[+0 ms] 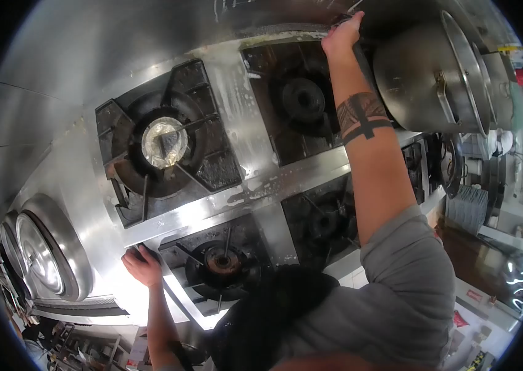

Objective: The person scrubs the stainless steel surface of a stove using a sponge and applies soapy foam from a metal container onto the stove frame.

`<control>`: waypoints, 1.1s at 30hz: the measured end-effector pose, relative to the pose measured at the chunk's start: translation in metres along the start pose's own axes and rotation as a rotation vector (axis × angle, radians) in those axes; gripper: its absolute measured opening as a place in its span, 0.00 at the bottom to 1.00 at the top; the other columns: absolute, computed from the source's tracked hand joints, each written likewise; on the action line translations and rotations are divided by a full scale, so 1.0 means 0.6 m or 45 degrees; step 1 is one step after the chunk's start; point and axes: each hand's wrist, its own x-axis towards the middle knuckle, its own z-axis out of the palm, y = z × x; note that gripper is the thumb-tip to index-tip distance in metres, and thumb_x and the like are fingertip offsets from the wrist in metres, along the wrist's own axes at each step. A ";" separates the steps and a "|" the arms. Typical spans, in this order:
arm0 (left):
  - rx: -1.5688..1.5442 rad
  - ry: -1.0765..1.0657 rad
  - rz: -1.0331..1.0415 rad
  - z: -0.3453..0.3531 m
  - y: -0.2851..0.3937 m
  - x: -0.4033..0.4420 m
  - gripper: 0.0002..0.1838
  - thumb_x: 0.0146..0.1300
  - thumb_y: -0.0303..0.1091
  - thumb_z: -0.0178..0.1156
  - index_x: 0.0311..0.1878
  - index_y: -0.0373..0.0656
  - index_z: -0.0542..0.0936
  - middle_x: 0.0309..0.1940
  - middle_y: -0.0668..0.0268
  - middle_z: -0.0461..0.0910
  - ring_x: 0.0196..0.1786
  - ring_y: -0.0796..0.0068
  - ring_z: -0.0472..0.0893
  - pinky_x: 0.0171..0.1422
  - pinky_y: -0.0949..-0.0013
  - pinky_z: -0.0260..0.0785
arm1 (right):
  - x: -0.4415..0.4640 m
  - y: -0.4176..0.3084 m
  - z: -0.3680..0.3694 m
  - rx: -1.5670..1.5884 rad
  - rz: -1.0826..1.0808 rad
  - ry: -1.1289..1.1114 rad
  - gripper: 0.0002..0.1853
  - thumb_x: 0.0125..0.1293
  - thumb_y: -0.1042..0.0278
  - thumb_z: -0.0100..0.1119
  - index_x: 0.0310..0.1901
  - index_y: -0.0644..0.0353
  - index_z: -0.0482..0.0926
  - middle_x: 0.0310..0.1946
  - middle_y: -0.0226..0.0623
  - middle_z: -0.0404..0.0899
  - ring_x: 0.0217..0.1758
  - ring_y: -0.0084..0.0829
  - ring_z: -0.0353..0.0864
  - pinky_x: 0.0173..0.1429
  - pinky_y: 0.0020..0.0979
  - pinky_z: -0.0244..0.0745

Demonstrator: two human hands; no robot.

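My right hand (343,36) reaches to the back edge of the stove, its fingers closed round a small dark object against the steel back wall (261,15); what it is cannot be made out. Below it lies a burner with a black round head (303,99), its grate absent or hidden. My left hand (142,267) is at the front left, fingers curled on something dark at the steel edge, beside the front left burner (223,261). Wet, foamy streaks mark the steel strip (236,105) between the burners. Crumpled foil (164,143) covers the centre of the back left burner.
A large steel pot (422,74) stands at the right, close to my right forearm. Round steel lids (42,253) lean at the far left. Another burner (324,222) sits at the front right. Stacked grey items (468,207) are farther right.
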 end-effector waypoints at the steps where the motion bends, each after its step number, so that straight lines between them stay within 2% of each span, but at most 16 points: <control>1: 0.001 -0.009 -0.001 0.000 0.001 -0.001 0.18 0.75 0.44 0.58 0.46 0.36 0.72 0.42 0.50 0.72 0.46 0.42 0.74 0.51 0.46 0.67 | 0.028 0.011 -0.014 0.257 0.155 -0.128 0.39 0.78 0.34 0.46 0.74 0.61 0.62 0.75 0.38 0.61 0.75 0.36 0.64 0.78 0.44 0.61; 3: 0.012 -0.018 -0.018 -0.002 0.004 0.002 0.17 0.74 0.43 0.59 0.47 0.36 0.72 0.42 0.49 0.72 0.47 0.42 0.75 0.52 0.45 0.66 | 0.033 0.034 0.002 0.189 0.109 -0.200 0.45 0.77 0.32 0.44 0.79 0.64 0.52 0.81 0.44 0.51 0.80 0.43 0.60 0.79 0.46 0.62; 5: 0.040 -0.007 -0.018 0.002 0.003 0.001 0.17 0.74 0.43 0.59 0.47 0.36 0.72 0.42 0.49 0.72 0.47 0.42 0.75 0.52 0.45 0.66 | -0.017 0.059 0.069 -0.071 -0.167 0.039 0.53 0.75 0.28 0.44 0.77 0.79 0.53 0.79 0.67 0.51 0.83 0.56 0.54 0.83 0.48 0.51; 6: 0.071 -0.001 -0.016 0.004 0.001 0.001 0.17 0.74 0.43 0.59 0.48 0.36 0.73 0.43 0.49 0.73 0.48 0.42 0.75 0.53 0.45 0.67 | -0.026 0.087 0.093 -0.750 -0.320 0.004 0.53 0.77 0.33 0.44 0.77 0.82 0.44 0.80 0.73 0.42 0.84 0.60 0.45 0.86 0.48 0.43; 7: 0.069 0.000 -0.009 0.005 -0.003 0.000 0.17 0.74 0.43 0.59 0.48 0.36 0.73 0.43 0.49 0.73 0.48 0.42 0.75 0.53 0.45 0.67 | -0.082 0.143 0.141 -0.820 -0.547 -0.003 0.53 0.78 0.37 0.43 0.77 0.84 0.36 0.80 0.76 0.31 0.86 0.63 0.33 0.87 0.51 0.30; 9: 0.050 -0.008 -0.001 0.006 -0.006 -0.004 0.17 0.73 0.43 0.59 0.48 0.36 0.73 0.44 0.49 0.73 0.49 0.42 0.75 0.54 0.46 0.67 | -0.283 0.075 0.172 -0.882 -0.284 -0.517 0.56 0.78 0.34 0.42 0.77 0.83 0.29 0.78 0.78 0.20 0.85 0.65 0.18 0.86 0.56 0.21; 11: 0.029 -0.024 -0.008 0.004 -0.003 -0.001 0.17 0.73 0.43 0.59 0.48 0.36 0.73 0.44 0.49 0.74 0.50 0.42 0.75 0.54 0.46 0.67 | -0.232 0.153 0.188 -1.126 -0.433 -0.600 0.57 0.77 0.32 0.42 0.77 0.82 0.29 0.78 0.79 0.21 0.85 0.66 0.19 0.86 0.55 0.22; 13: 0.013 -0.043 -0.040 0.002 -0.001 -0.006 0.17 0.73 0.43 0.59 0.48 0.36 0.73 0.45 0.49 0.74 0.50 0.42 0.75 0.55 0.46 0.67 | -0.154 0.120 0.176 -0.960 -0.318 -0.138 0.58 0.76 0.29 0.40 0.77 0.83 0.31 0.78 0.80 0.22 0.85 0.66 0.21 0.86 0.57 0.24; 16: 0.043 -0.029 -0.028 0.002 -0.003 0.002 0.18 0.73 0.45 0.58 0.48 0.36 0.73 0.43 0.50 0.73 0.49 0.43 0.75 0.54 0.46 0.67 | -0.096 0.066 0.150 -0.761 -0.233 0.063 0.58 0.76 0.29 0.37 0.77 0.83 0.31 0.78 0.78 0.21 0.85 0.65 0.22 0.86 0.55 0.25; 19: 0.018 -0.027 -0.044 -0.003 0.008 0.002 0.18 0.73 0.44 0.58 0.47 0.36 0.74 0.42 0.50 0.73 0.49 0.43 0.75 0.53 0.46 0.67 | -0.184 0.098 0.205 -0.966 -0.387 -0.093 0.55 0.78 0.32 0.35 0.77 0.83 0.32 0.78 0.77 0.21 0.86 0.63 0.24 0.87 0.52 0.26; 22: -0.021 -0.021 -0.023 -0.001 0.003 0.002 0.16 0.73 0.43 0.59 0.46 0.36 0.74 0.42 0.51 0.73 0.47 0.44 0.75 0.51 0.46 0.66 | -0.163 0.178 0.205 -1.651 -0.911 0.094 0.49 0.80 0.38 0.38 0.78 0.81 0.36 0.79 0.77 0.22 0.86 0.62 0.25 0.88 0.51 0.28; 24: -0.041 -0.012 -0.050 -0.006 0.008 0.003 0.16 0.73 0.42 0.60 0.46 0.36 0.74 0.41 0.51 0.73 0.46 0.44 0.75 0.51 0.46 0.66 | -0.159 0.065 0.167 -0.815 -0.313 -0.115 0.47 0.81 0.43 0.40 0.78 0.80 0.36 0.79 0.77 0.22 0.86 0.61 0.25 0.87 0.52 0.29; 27: -0.026 -0.011 -0.003 -0.009 0.022 0.006 0.16 0.73 0.42 0.60 0.45 0.36 0.74 0.41 0.51 0.73 0.46 0.44 0.75 0.50 0.46 0.66 | -0.229 0.028 0.197 -0.823 -0.175 -0.120 0.50 0.80 0.41 0.40 0.78 0.81 0.33 0.79 0.75 0.20 0.86 0.61 0.22 0.87 0.53 0.27; 29: -0.047 -0.004 0.004 -0.005 0.010 0.004 0.16 0.73 0.42 0.59 0.45 0.36 0.73 0.41 0.50 0.73 0.46 0.43 0.74 0.51 0.47 0.66 | -0.366 0.001 0.195 -0.968 -0.103 -0.672 0.57 0.77 0.29 0.37 0.77 0.82 0.30 0.79 0.74 0.20 0.86 0.60 0.20 0.87 0.53 0.25; 31: -0.019 -0.006 0.013 -0.003 0.005 0.008 0.16 0.73 0.42 0.59 0.45 0.36 0.73 0.41 0.50 0.73 0.46 0.43 0.74 0.51 0.47 0.66 | -0.250 0.094 0.215 -1.087 -0.183 -0.475 0.56 0.77 0.30 0.36 0.78 0.82 0.32 0.80 0.74 0.22 0.87 0.57 0.24 0.87 0.54 0.29; 33: -0.058 -0.003 0.014 -0.005 0.006 0.004 0.16 0.74 0.42 0.59 0.46 0.36 0.73 0.42 0.50 0.73 0.46 0.42 0.74 0.51 0.47 0.66 | -0.173 -0.003 0.166 -0.808 -0.197 -0.122 0.56 0.77 0.29 0.35 0.77 0.82 0.33 0.80 0.75 0.24 0.87 0.58 0.26 0.87 0.54 0.32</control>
